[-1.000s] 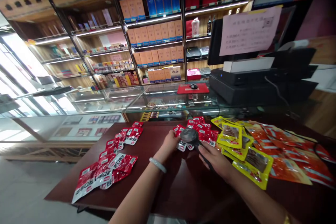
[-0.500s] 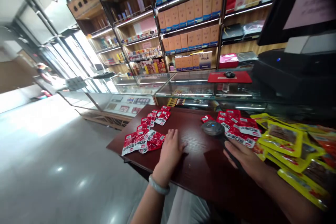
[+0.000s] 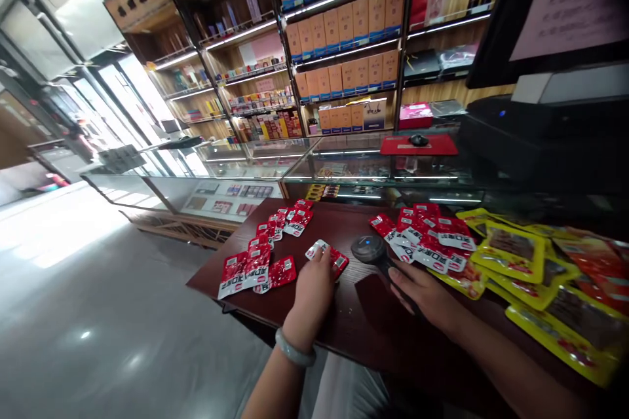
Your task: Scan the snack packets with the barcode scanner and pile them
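My left hand (image 3: 315,285), with a pale bangle on the wrist, holds a red and white snack packet (image 3: 339,260) against the dark wooden tabletop (image 3: 339,334). Its fingers partly cover the packet. In my right hand (image 3: 423,291) is the handle of a black barcode scanner (image 3: 369,250), a blue light glowing on top of its head. The scanner head is just right of the held packet, above the table. To the left lie several more red packets (image 3: 243,270) in an overlapping row. Beyond the scanner is another pile of red packets (image 3: 432,236).
Yellow snack bags (image 3: 514,252) are heaped on the right, beside orange-red bags (image 3: 594,262). A glass display counter (image 3: 344,160) runs behind the table, bearing a mouse (image 3: 419,140) on a red mat (image 3: 445,145). A monitor (image 3: 501,33) stands at the upper right.
A red packet now lies under my left hand, at the middle of the table; before, that hand rested beside the left row. The scanner has moved left towards it. The view has shifted slightly.
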`<state>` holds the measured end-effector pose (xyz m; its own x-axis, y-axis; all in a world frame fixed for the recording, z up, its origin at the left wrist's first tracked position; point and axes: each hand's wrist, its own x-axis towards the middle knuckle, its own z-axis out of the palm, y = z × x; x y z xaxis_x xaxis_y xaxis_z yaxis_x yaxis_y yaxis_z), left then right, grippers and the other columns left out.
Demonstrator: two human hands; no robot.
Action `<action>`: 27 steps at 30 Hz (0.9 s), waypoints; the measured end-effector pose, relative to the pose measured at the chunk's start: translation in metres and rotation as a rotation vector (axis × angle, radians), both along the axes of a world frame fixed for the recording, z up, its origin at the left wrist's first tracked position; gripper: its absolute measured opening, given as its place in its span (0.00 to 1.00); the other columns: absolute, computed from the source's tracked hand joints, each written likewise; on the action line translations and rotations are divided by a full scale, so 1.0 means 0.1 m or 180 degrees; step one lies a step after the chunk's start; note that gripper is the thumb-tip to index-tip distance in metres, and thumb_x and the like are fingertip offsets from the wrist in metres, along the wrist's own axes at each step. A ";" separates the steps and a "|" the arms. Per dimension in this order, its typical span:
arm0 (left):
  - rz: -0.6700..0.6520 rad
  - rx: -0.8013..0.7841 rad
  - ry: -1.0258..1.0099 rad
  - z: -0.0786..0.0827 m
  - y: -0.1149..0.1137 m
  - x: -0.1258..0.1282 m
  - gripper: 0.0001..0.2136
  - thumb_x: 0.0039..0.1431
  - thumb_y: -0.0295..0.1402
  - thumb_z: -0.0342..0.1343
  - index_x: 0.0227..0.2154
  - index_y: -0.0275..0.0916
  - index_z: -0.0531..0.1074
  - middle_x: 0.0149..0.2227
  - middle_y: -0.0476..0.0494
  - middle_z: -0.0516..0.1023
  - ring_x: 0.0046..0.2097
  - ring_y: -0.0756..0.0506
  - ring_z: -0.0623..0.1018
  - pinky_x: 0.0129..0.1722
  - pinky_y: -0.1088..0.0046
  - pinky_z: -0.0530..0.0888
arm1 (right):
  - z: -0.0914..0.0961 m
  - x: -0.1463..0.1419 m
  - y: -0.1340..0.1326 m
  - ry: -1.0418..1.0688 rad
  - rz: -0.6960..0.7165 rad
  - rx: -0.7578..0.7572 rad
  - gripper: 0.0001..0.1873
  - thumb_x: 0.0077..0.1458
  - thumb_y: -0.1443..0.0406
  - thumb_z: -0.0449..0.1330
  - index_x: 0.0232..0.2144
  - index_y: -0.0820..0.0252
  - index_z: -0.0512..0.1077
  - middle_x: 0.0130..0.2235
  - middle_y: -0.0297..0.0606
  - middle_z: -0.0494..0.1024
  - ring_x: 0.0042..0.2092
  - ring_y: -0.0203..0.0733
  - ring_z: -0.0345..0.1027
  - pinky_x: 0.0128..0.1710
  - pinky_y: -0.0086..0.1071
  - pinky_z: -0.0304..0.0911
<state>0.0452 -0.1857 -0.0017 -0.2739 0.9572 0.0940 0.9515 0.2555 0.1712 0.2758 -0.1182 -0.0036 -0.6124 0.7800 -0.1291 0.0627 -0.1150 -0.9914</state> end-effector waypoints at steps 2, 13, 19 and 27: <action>-0.0113 0.0204 0.0180 0.04 0.09 -0.10 0.25 0.63 0.28 0.45 0.64 0.43 0.60 0.64 0.36 0.64 0.63 0.38 0.66 0.61 0.59 0.61 | 0.01 0.09 0.00 -0.0033 -0.0134 -0.0082 0.25 0.53 0.41 0.58 0.38 0.55 0.69 0.22 0.25 0.64 0.22 0.32 0.56 0.20 0.25 0.53; -0.0345 -0.0340 0.0155 0.13 0.47 -0.33 0.27 0.48 0.52 0.63 0.44 0.38 0.67 0.49 0.30 0.74 0.54 0.33 0.72 0.53 0.60 0.66 | 0.09 0.22 -0.08 0.0057 -0.0282 -0.0141 0.30 0.50 0.41 0.60 0.45 0.56 0.69 0.21 0.24 0.62 0.21 0.33 0.57 0.19 0.25 0.51; -0.0267 -0.0060 -0.0401 -0.01 0.40 -0.04 0.20 0.55 0.46 0.61 0.40 0.40 0.61 0.40 0.38 0.77 0.45 0.38 0.78 0.40 0.70 0.68 | 0.04 0.21 -0.08 0.0092 -0.0079 -0.0083 0.29 0.55 0.42 0.57 0.47 0.58 0.68 0.21 0.23 0.61 0.21 0.33 0.55 0.20 0.26 0.50; -0.0311 0.0117 -0.0727 -0.03 0.49 0.03 0.19 0.53 0.41 0.64 0.39 0.40 0.62 0.39 0.40 0.77 0.44 0.39 0.78 0.40 0.70 0.68 | 0.08 0.26 -0.08 0.0134 -0.0063 0.0091 0.25 0.54 0.41 0.56 0.33 0.57 0.68 0.20 0.23 0.61 0.20 0.31 0.53 0.19 0.25 0.50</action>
